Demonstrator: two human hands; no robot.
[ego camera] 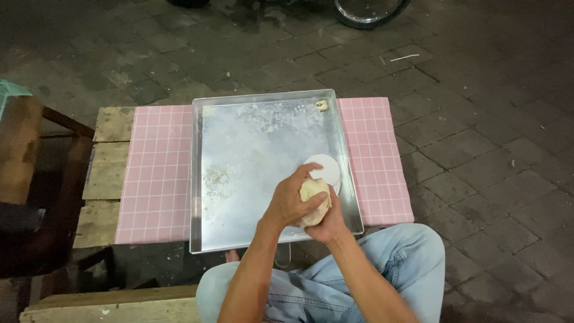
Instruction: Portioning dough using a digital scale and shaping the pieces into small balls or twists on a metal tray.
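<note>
We look down on a paved floor point(478, 149) of dark blocks, and on it a low wooden surface point(110, 173) covered in the middle with a pink checked cloth point(155, 173). On the cloth lies a large shallow metal tray point(239, 179), dusted with flour and crumbs. Our knees in pale blue jeans point(394, 263) sit at its near edge. Over the tray's near right corner, both our hands meet around a lump of pale dough point(315, 200): the left hand point(290, 200) closes over it from the left and above, fingers curled around it, while the right hand point(329, 224) cups it from beneath and behind. Just beyond the dough, a small white round disc point(326, 167) rests in the tray. A tiny scrap of dough point(322, 106) lies at the tray's far right corner. A bicycle wheel point(365, 12) shows at the top edge.
</note>
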